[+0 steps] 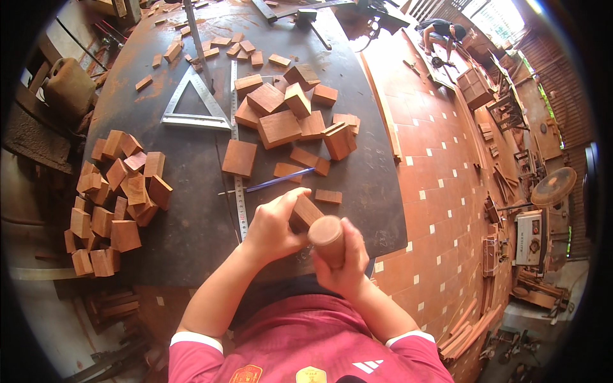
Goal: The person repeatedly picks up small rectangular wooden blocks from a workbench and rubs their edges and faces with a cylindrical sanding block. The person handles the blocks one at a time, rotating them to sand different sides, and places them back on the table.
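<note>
Fingers of the left hand (274, 223) grip a wooden block (307, 210) and those of the right hand (347, 263) clasp a round wooden piece (328, 237), both near the counter's (191, 185) five o'clock edge. A slipping right grip could pinch a left fingertip, since the pieces look so close together.
</note>
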Tool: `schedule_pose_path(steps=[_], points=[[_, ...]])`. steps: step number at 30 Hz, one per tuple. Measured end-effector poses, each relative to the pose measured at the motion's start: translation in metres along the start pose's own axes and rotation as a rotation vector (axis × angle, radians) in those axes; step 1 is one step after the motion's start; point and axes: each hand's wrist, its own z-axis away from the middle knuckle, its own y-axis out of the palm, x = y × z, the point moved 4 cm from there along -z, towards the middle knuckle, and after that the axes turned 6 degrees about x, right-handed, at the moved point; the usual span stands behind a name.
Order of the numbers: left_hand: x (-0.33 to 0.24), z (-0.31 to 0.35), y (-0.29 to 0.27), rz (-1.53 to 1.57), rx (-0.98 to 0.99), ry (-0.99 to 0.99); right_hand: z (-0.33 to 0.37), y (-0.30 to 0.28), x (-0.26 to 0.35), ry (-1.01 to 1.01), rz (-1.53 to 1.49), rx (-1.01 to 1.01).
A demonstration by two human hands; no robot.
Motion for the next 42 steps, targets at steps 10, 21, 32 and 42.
schedule_pose_path(steps=[10, 21, 32, 42], points=[[0.000, -0.001, -0.002, -0.020, -0.016, 0.008, 0.004, 0.007, -0.012, 0.125, -0.041, 0.038], [-0.002, -0.001, 0.000, -0.006, -0.009, 0.003, -0.004, 0.002, -0.027, 0.216, -0.048, 0.039], [-0.016, -0.001, -0.007, -0.002, 0.037, 0.081, 0.006, 0.003, -0.036, 0.547, -0.638, -0.097], [-0.005, 0.004, -0.003, -0.049, -0.015, 0.063, 0.014, 0.004, -0.015, 0.224, -0.302, 0.029]])
